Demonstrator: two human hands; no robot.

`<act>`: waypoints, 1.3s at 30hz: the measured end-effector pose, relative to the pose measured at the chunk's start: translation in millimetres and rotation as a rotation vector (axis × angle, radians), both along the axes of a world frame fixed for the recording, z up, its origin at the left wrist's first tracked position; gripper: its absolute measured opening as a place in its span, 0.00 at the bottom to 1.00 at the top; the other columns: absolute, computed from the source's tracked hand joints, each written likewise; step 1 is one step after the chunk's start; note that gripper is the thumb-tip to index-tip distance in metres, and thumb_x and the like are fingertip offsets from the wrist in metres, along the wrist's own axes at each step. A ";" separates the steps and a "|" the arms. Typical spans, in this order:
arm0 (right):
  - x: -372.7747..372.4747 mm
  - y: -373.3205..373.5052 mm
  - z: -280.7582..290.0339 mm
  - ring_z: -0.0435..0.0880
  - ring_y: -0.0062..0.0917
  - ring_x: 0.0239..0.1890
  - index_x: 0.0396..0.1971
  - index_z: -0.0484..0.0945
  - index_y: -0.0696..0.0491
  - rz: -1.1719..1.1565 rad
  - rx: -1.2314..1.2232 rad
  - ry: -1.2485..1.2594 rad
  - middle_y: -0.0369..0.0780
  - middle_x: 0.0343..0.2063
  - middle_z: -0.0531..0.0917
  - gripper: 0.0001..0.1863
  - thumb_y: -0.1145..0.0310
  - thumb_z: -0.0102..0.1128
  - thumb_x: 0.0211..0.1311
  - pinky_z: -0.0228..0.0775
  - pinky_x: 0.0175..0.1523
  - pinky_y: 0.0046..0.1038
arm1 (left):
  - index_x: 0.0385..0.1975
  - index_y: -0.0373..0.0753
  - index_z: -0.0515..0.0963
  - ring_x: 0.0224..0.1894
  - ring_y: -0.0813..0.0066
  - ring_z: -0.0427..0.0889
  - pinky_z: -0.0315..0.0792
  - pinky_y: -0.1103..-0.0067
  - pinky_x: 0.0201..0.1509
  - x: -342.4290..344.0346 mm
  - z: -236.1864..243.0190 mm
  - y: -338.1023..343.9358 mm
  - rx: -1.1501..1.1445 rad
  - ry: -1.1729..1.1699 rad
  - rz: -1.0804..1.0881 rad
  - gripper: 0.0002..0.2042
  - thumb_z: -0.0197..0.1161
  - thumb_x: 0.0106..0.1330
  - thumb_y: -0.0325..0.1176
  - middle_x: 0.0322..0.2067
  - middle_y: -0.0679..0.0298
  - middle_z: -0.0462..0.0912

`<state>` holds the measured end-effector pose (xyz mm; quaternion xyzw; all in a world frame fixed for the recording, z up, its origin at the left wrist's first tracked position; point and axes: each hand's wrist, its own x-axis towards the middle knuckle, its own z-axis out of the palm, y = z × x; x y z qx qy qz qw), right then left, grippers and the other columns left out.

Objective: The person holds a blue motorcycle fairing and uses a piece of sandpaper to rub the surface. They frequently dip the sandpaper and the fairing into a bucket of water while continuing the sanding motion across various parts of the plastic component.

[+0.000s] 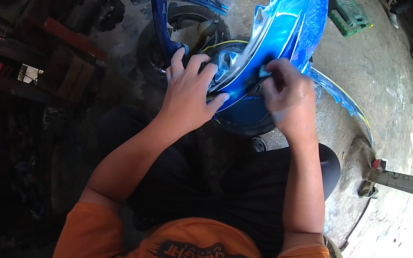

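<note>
A glossy blue motorcycle body panel (pixel 286 30) rises away from me above my lap, with cloudy pale smears over its upper face. My left hand (pixel 189 84) grips its near end, thumb on the blue face and fingers spread over the far edge by a bracket-like tab (pixel 225 61). Against the panel's right side my right hand (pixel 290 98) is closed in a pinch. A bit of something pale blue (pixel 264 73) shows at its fingertips, mostly hidden by them. Below the panel sits a round dark-rimmed tub (pixel 245 115) with blue inside.
A tire (pixel 156 45) lies on the floor at left, under a dark blue curved strip (pixel 157 10). Another blue trim piece (pixel 347 98) extends right. A green case (pixel 351 17) lies at far right, and a metal beam (pixel 412 185) juts in from the right.
</note>
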<state>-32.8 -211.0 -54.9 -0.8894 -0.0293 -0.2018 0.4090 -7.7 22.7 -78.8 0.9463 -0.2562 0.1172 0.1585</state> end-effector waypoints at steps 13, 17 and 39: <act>1.4 -4.1 -4.8 0.82 0.25 0.26 0.43 0.83 0.59 -0.037 0.023 0.005 0.43 0.24 0.84 0.09 0.78 0.65 0.64 0.75 0.36 0.29 | 0.58 0.35 0.80 0.76 0.29 0.56 0.56 0.40 0.73 1.3 -5.7 -4.3 -0.013 -0.014 0.020 0.28 0.80 0.62 0.44 0.67 0.48 0.70; 3.9 -3.6 -3.4 0.88 0.34 0.29 0.44 0.84 0.58 0.079 0.019 -0.024 0.47 0.29 0.88 0.10 0.78 0.67 0.63 0.79 0.41 0.32 | 0.58 0.35 0.79 0.76 0.29 0.56 0.56 0.40 0.73 3.4 -6.6 -3.8 -0.027 -0.015 0.006 0.28 0.79 0.62 0.44 0.67 0.47 0.70; 17.2 5.2 -9.8 0.89 0.51 0.37 0.44 0.83 0.56 -0.207 0.081 -0.244 0.52 0.34 0.88 0.07 0.76 0.65 0.67 0.81 0.42 0.45 | 0.57 0.33 0.77 0.77 0.29 0.53 0.54 0.39 0.75 -5.6 -5.3 -12.0 -0.021 -0.015 0.009 0.28 0.79 0.63 0.43 0.70 0.48 0.66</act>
